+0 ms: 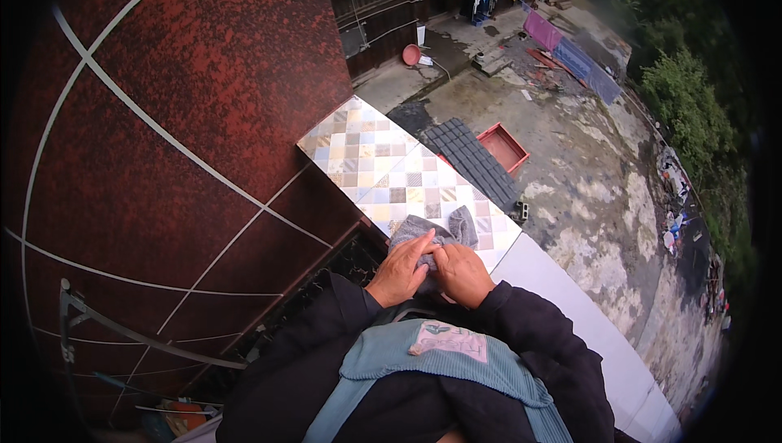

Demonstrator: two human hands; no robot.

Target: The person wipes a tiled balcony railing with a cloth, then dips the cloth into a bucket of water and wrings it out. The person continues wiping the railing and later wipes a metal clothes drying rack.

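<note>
Teal apron (381, 352), then grey cloth (463, 229) (crumpled) beneath fingers (414, 246)

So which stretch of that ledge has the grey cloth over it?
The patterned stretch, marked with small squares in several colours. The other one, the plain stretch, is white without squares, and no grey cloth shows there.

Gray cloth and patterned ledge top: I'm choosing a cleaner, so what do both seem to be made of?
Gray cloth: probably textile, perhaps towelling, with a matte finish; it bunches into soft folds. The exact fiber can't be told.
Patterned ledge top: likely glazed ceramic tile, smooth and somewhat glossy; pale sheen lies over its printed squares, though another hard, coated surface could look similar.
</note>
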